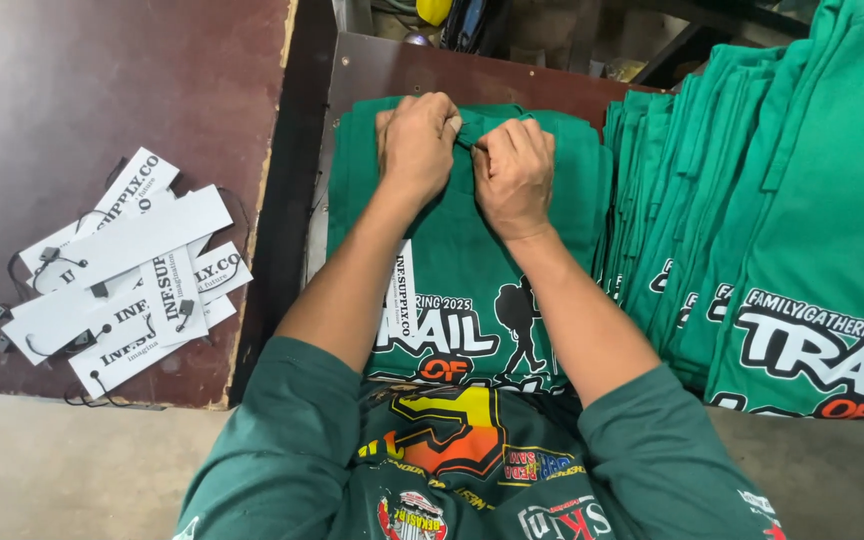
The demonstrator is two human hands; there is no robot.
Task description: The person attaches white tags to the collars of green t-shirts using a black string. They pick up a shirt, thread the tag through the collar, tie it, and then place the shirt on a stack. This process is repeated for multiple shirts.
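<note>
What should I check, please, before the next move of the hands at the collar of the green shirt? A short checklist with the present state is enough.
1. Both hands at the collar: left hand and right hand pinch the top edge of the green shirt. Ok.
2. Shirt lies flat, print side up. Ok.
3. White hang tag lies on the shirt, beside the left forearm. Ok.
4. Tag string through the collar: hidden by the fingers. Cannot tell.
5. Spare tags on the brown table, left of the shirt. Ok.
6. Stack of folded shirts lies right of the work, apart from the hands. Ok.
</note>
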